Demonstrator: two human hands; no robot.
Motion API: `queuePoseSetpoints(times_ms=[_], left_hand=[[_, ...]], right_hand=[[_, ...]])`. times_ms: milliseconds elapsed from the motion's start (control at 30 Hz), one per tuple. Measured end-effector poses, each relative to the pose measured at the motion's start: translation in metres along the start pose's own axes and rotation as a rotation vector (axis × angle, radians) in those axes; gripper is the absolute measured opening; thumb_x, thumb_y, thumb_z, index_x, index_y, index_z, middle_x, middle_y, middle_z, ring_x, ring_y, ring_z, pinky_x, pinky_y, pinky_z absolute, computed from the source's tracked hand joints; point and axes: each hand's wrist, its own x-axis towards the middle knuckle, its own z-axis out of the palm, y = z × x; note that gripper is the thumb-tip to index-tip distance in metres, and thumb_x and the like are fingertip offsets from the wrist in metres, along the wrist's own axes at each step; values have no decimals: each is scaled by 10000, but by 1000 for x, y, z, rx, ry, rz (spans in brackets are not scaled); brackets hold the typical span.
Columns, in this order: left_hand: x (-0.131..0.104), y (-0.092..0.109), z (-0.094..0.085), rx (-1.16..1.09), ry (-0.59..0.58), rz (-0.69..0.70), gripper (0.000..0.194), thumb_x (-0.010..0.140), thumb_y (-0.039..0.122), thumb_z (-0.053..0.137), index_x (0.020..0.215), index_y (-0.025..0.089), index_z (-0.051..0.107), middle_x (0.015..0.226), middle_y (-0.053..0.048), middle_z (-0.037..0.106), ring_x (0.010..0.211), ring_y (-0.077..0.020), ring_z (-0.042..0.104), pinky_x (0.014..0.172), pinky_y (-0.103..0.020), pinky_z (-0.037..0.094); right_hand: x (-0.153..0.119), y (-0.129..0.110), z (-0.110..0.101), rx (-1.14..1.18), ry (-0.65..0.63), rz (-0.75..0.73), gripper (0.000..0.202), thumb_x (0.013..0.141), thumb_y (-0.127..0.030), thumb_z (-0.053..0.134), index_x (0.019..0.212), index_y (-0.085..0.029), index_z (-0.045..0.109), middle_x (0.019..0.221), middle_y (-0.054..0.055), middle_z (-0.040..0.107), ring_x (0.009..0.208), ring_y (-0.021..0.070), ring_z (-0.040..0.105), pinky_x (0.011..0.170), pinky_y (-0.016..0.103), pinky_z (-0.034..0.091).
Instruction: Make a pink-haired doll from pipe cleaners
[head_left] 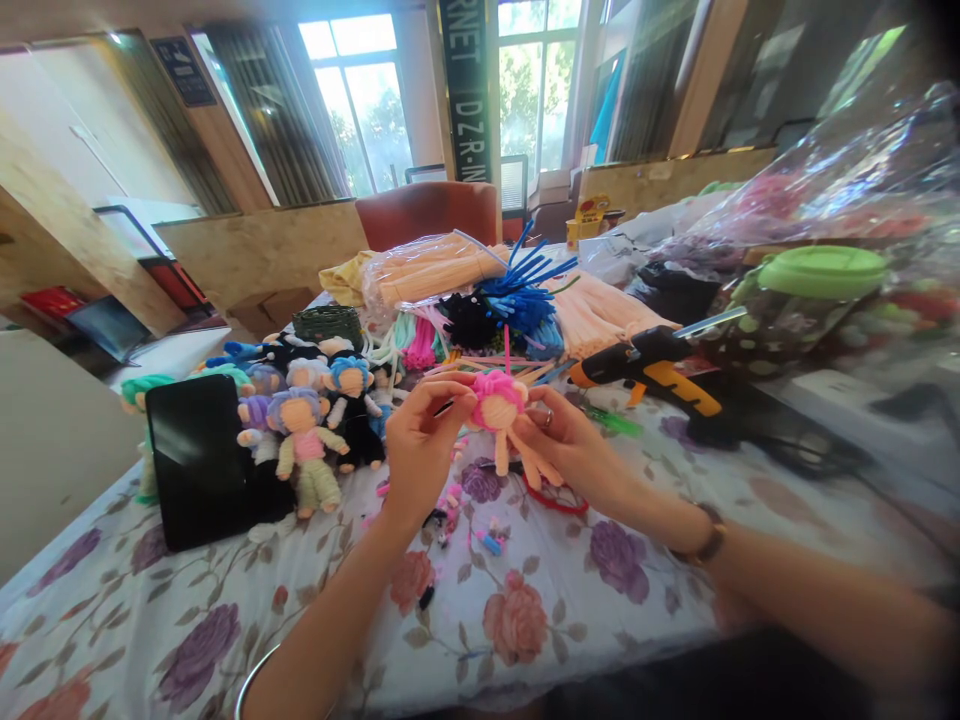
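A small peach doll (501,412) with bright pink hair is held up over the table between my two hands. My left hand (429,435) pinches at the left side of its pink hair. The fingers of my right hand (562,440) close round the right side of its head and upper body. One pink strand (507,350) sticks up above the hair. The doll's peach limbs hang down below my fingers. Beneath it, red-handled scissors (559,500) lie partly hidden, and pink scraps (450,505) are scattered on the cloth.
Several finished dolls (306,445) and a black tablet (199,465) stand at the left. Behind are blue stems (525,290) and peach bundles (435,270). An orange-black glue gun (652,365) and a green-lidded jar (821,272) sit right, on the flowered cloth (300,620).
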Motion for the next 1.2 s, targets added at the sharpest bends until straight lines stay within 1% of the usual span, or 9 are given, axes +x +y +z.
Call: queuePoseSetpoints(times_ms=[133,333,533,600,700,833,900,1033,1200], left_hand=[[-1,2,-1,114,-2,75,29,764,216,674,753,190,677,904,-39,692,869,-153,639,710,-253,515],[0,5,-4,250,-27,131,62,794,224,645,746,189,663,875,-26,684,831,-131,617,636,-217,485],[2,8,-6,301,-61,151,79,796,228,641,731,188,659,857,-17,678,811,-126,614,630,-215,480],[3,8,-7,310,-67,157,77,795,220,644,727,187,659,851,-13,674,798,-118,613,625,-206,479],[2,7,-6,270,-57,148,57,795,216,647,748,185,657,864,-21,673,824,-122,620,646,-206,493],[2,4,-2,105,-66,97,33,791,210,653,813,186,650,919,-37,682,914,-149,639,796,-265,516],[3,3,0,20,-79,53,116,763,202,683,872,194,646,955,-38,685,949,-154,642,843,-278,511],[2,2,3,-67,-102,-66,311,683,204,754,968,215,631,1044,-33,663,994,-159,630,836,-263,516],[-2,-2,6,-113,-107,-271,375,666,261,769,1007,219,618,1095,-29,643,966,-161,633,838,-266,511]], right_hand=[[0,3,-1,0,-11,-25,241,877,-402,548,968,-223,416,536,-116,478,333,39,416,368,181,288],[0,6,-3,-25,-12,-34,271,855,-427,576,984,-234,436,559,-107,455,341,39,393,346,186,221],[-1,5,-2,-31,9,-33,276,834,-448,597,955,-249,451,595,-94,475,385,44,395,447,230,349],[-1,5,-2,-32,12,-32,282,828,-450,603,951,-247,449,600,-92,481,390,44,398,443,226,341],[0,5,-2,-29,10,-30,284,833,-443,599,959,-242,443,593,-94,485,374,40,400,395,206,276],[0,3,-1,-4,11,-21,267,856,-420,574,979,-236,426,544,-110,473,330,42,398,347,188,211],[-1,1,-1,27,17,-7,264,858,-410,575,978,-235,418,518,-120,453,320,45,399,344,184,218],[-2,-2,1,93,24,-5,285,841,-412,600,972,-241,414,522,-125,453,318,48,402,356,185,274],[-4,-2,5,175,41,99,299,819,-421,629,980,-256,439,672,-89,542,422,52,484,389,175,360]])
